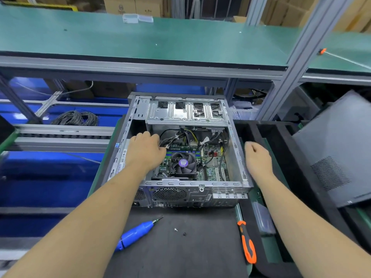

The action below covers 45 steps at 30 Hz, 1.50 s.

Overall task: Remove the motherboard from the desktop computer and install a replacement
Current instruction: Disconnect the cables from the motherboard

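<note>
Near the camera lies a blue screwdriver, set down so the left hand can pinch cables off the motherboard, while the right hand waits loosely curled, holding nothing.

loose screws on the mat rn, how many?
2. One pale screw lies on the black mat in front of the open case; one dark screw sits just right of it, nearer the camera. The forearms could hide more.
</note>
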Each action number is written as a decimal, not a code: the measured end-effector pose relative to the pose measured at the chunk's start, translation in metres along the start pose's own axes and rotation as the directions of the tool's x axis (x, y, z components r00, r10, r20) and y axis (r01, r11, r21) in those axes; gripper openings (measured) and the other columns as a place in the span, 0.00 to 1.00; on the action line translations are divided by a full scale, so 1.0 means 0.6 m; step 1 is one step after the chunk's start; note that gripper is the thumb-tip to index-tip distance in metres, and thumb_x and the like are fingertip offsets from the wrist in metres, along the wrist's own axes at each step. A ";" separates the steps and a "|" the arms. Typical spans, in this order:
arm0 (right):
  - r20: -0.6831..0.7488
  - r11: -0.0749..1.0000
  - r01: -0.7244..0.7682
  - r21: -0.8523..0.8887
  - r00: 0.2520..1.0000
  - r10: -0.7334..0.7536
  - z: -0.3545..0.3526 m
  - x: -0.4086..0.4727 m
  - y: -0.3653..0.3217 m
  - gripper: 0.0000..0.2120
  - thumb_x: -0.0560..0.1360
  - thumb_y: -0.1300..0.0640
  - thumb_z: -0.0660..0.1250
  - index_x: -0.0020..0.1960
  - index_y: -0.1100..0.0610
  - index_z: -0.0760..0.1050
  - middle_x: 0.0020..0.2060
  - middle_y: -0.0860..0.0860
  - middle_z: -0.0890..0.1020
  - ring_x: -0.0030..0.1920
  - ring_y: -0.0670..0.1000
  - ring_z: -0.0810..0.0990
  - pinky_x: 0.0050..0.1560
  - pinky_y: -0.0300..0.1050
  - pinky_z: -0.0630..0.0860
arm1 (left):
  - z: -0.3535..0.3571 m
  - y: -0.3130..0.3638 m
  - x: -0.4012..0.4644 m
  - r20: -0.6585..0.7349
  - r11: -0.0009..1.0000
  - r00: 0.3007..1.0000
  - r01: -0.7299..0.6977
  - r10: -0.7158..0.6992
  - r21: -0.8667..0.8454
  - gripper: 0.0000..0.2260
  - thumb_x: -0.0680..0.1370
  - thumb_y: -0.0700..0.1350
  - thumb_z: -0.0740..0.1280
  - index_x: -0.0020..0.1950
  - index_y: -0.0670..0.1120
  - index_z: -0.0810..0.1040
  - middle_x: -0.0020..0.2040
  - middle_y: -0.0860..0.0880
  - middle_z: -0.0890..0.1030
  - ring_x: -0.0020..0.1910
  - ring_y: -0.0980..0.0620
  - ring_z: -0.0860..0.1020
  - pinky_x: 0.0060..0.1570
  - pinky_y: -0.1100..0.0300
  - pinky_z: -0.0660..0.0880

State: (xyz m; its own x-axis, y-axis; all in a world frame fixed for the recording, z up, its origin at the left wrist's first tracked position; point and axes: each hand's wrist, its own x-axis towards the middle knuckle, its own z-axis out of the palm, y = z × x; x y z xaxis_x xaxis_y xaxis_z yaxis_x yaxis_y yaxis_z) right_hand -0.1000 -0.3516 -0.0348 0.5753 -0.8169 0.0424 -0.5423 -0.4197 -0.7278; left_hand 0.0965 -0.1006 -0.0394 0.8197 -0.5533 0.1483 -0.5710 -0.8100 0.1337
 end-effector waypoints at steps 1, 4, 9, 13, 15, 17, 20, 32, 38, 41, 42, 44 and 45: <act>0.008 0.997 -0.063 -0.050 0.998 0.063 -0.006 -0.005 0.024 0.16 0.81 0.55 0.58 0.36 0.59 0.73 0.35 0.53 0.78 0.41 0.58 0.77 0.37 0.47 0.71 | 0.001 0.000 0.000 0.001 1.000 1.000 -0.002 0.002 0.012 0.07 0.75 0.51 0.61 0.41 0.49 0.72 0.42 0.49 0.72 0.43 0.47 0.70 0.47 0.53 0.67; 0.195 0.941 -0.187 -0.282 0.949 0.247 -0.006 -0.035 0.092 0.08 0.76 0.65 0.62 0.42 0.63 0.80 0.39 0.59 0.83 0.39 0.59 0.81 0.38 0.50 0.79 | 0.007 0.003 0.004 0.000 1.000 1.000 0.017 -0.017 0.015 0.08 0.74 0.52 0.60 0.39 0.50 0.69 0.39 0.51 0.71 0.42 0.47 0.69 0.47 0.51 0.67; 0.287 0.941 -0.240 -0.240 0.908 0.304 0.022 -0.066 0.133 0.14 0.71 0.69 0.53 0.43 0.63 0.78 0.33 0.57 0.81 0.28 0.55 0.79 0.29 0.42 0.74 | 0.005 0.002 0.010 0.022 0.999 0.999 0.049 -0.049 -0.022 0.08 0.75 0.53 0.60 0.40 0.51 0.71 0.38 0.52 0.73 0.42 0.47 0.72 0.51 0.48 0.68; 0.289 0.950 -0.221 -0.222 0.915 0.280 0.020 -0.062 0.135 0.14 0.70 0.69 0.55 0.37 0.56 0.76 0.30 0.56 0.81 0.29 0.54 0.80 0.32 0.43 0.76 | 0.002 0.002 0.002 -0.034 0.996 0.998 0.051 -0.054 -0.071 0.06 0.75 0.49 0.62 0.40 0.50 0.73 0.37 0.51 0.75 0.40 0.47 0.72 0.47 0.52 0.66; 0.357 0.939 -0.226 -0.258 0.881 0.310 0.016 -0.059 0.133 0.10 0.71 0.68 0.59 0.40 0.58 0.77 0.31 0.56 0.82 0.27 0.53 0.80 0.29 0.42 0.76 | 0.000 0.002 -0.001 -0.056 0.996 0.997 0.048 -0.053 -0.081 0.05 0.75 0.48 0.62 0.41 0.49 0.74 0.36 0.51 0.75 0.40 0.47 0.73 0.45 0.53 0.65; 0.477 0.911 -0.232 -0.340 0.793 0.380 0.019 -0.065 0.130 0.03 0.72 0.66 0.65 0.44 0.62 0.76 0.30 0.57 0.82 0.24 0.51 0.78 0.25 0.41 0.74 | -0.002 0.002 -0.002 -0.067 0.995 0.996 0.046 -0.052 -0.085 0.05 0.75 0.48 0.62 0.41 0.49 0.75 0.36 0.52 0.76 0.39 0.47 0.73 0.44 0.53 0.65; 0.539 0.895 -0.244 -0.375 0.728 0.424 0.031 -0.073 0.133 0.06 0.73 0.67 0.65 0.50 0.64 0.75 0.32 0.59 0.82 0.28 0.55 0.79 0.28 0.43 0.76 | 0.000 0.002 -0.001 -0.077 0.993 0.995 0.051 -0.060 -0.110 0.05 0.75 0.48 0.62 0.40 0.50 0.74 0.35 0.53 0.76 0.38 0.47 0.73 0.44 0.53 0.64; 0.603 0.892 -0.308 -0.332 0.658 0.451 0.026 -0.067 0.133 0.11 0.73 0.71 0.68 0.55 0.71 0.76 0.35 0.62 0.80 0.29 0.55 0.77 0.29 0.44 0.71 | 0.001 0.002 0.002 -0.061 0.984 0.995 0.070 -0.081 -0.161 0.04 0.75 0.48 0.61 0.40 0.52 0.73 0.35 0.55 0.77 0.38 0.51 0.73 0.48 0.54 0.64; 0.234 0.938 -0.298 -0.176 0.913 0.333 -0.002 -0.028 0.078 0.08 0.76 0.70 0.59 0.46 0.69 0.77 0.35 0.60 0.79 0.34 0.58 0.78 0.36 0.47 0.74 | -0.005 0.003 -0.003 -0.068 0.975 0.993 0.082 -0.098 -0.206 0.06 0.75 0.45 0.61 0.40 0.50 0.75 0.33 0.53 0.77 0.37 0.49 0.74 0.48 0.52 0.70; -0.129 0.998 -0.060 -0.003 0.990 0.059 -0.026 0.004 0.005 0.10 0.75 0.60 0.61 0.40 0.57 0.79 0.32 0.49 0.80 0.35 0.51 0.76 0.37 0.46 0.73 | -0.006 0.004 -0.002 -0.041 0.984 0.996 0.075 -0.082 -0.163 0.07 0.75 0.45 0.60 0.41 0.51 0.76 0.35 0.53 0.77 0.38 0.50 0.74 0.48 0.54 0.69; -0.187 0.999 0.030 0.026 0.982 -0.024 -0.026 0.009 -0.024 0.09 0.76 0.59 0.61 0.41 0.52 0.78 0.33 0.43 0.79 0.36 0.46 0.77 0.37 0.43 0.70 | -0.006 0.004 -0.001 -0.036 0.986 0.996 0.070 -0.076 -0.154 0.07 0.75 0.45 0.60 0.40 0.51 0.76 0.35 0.54 0.77 0.38 0.50 0.74 0.49 0.54 0.68; -0.163 0.973 0.229 0.025 0.961 -0.222 -0.012 0.011 -0.078 0.08 0.76 0.56 0.61 0.44 0.46 0.76 0.34 0.39 0.79 0.34 0.38 0.77 0.34 0.34 0.68 | -0.005 0.005 0.001 -0.034 0.988 0.997 0.064 -0.070 -0.144 0.06 0.75 0.46 0.60 0.40 0.52 0.76 0.34 0.54 0.77 0.38 0.50 0.74 0.50 0.54 0.67; -0.068 0.952 0.307 0.004 0.949 -0.307 0.002 0.009 -0.100 0.08 0.77 0.56 0.61 0.45 0.45 0.76 0.34 0.40 0.79 0.32 0.37 0.77 0.33 0.32 0.68 | -0.005 0.005 0.001 -0.032 0.989 0.997 0.062 -0.067 -0.137 0.06 0.75 0.46 0.60 0.41 0.52 0.76 0.34 0.54 0.77 0.38 0.51 0.74 0.50 0.53 0.67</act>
State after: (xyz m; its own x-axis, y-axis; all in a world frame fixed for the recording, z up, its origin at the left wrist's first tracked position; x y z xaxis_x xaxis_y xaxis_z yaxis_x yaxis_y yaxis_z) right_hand -0.0636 -0.3304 0.0084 0.6709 -0.6738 0.3098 -0.3365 -0.6489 -0.6825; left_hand 0.0955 -0.1028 -0.0361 0.8543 -0.4910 0.1706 -0.5198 -0.8085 0.2759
